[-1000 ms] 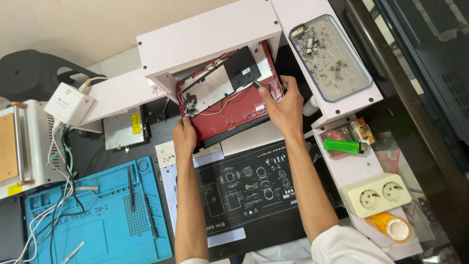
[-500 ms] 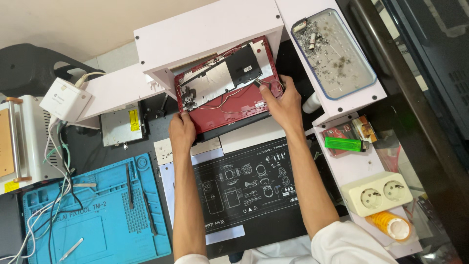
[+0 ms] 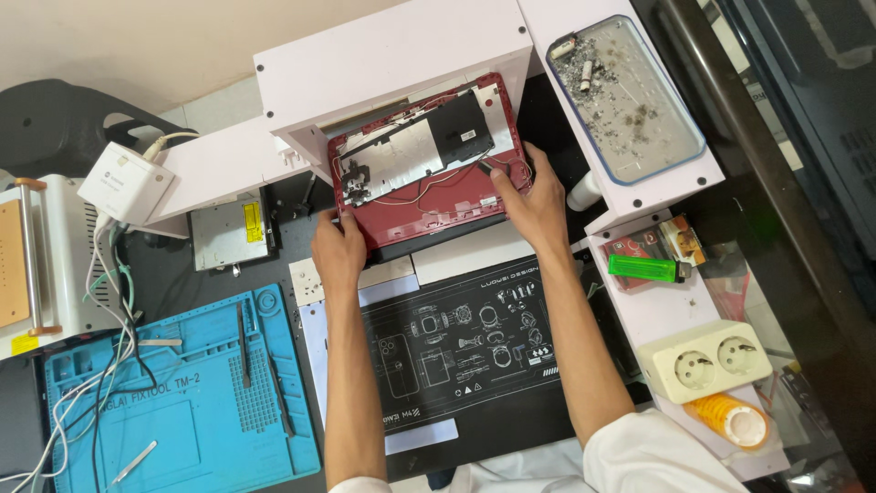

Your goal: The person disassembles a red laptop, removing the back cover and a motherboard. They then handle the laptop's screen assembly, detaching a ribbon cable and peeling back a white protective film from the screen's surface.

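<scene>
Both hands grip the red laptop (image 3: pixel 429 173): left hand (image 3: pixel 338 251) clasping its near-left corner, right hand (image 3: pixel 534 201) its right edge, sliding it further under the white shelf (image 3: pixel 392 55), just beyond the black mat (image 3: pixel 465 347).

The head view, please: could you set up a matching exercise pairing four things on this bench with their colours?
Things:
1. opened laptop shell
2. lighter
3. repair mat
4. tape roll

Colours:
A. blue
B. orange-yellow
C. red
D. green

Pairs: 1-C, 2-D, 3-A, 4-B. The left hand and right hand grip the shell's edges.
</scene>
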